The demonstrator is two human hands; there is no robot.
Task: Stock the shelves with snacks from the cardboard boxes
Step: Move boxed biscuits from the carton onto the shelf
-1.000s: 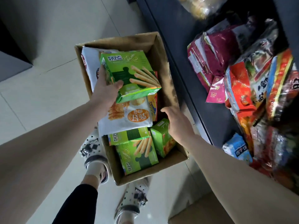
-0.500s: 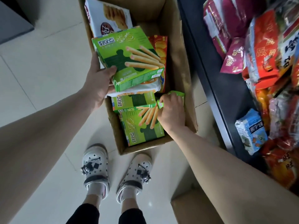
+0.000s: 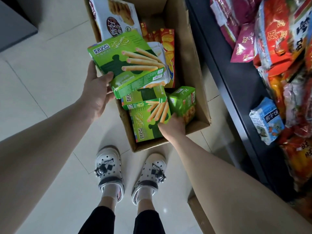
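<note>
Left grip: your left hand (image 3: 97, 92) holds the flat green cardboard biscuit-stick box (image 3: 128, 65) by its near corner, long axis running rightward.
Right grip: your right hand (image 3: 172, 125) curls round the small green snack carton (image 3: 183, 103) inside the brown cardboard box (image 3: 190, 56).
Shelf: the dark shelf (image 3: 226, 76) lies right of both grips; your right hand is nearer.

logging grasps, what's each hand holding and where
Left hand holds the large green box by its near corner; right hand grips the small green box at its near end.
</note>
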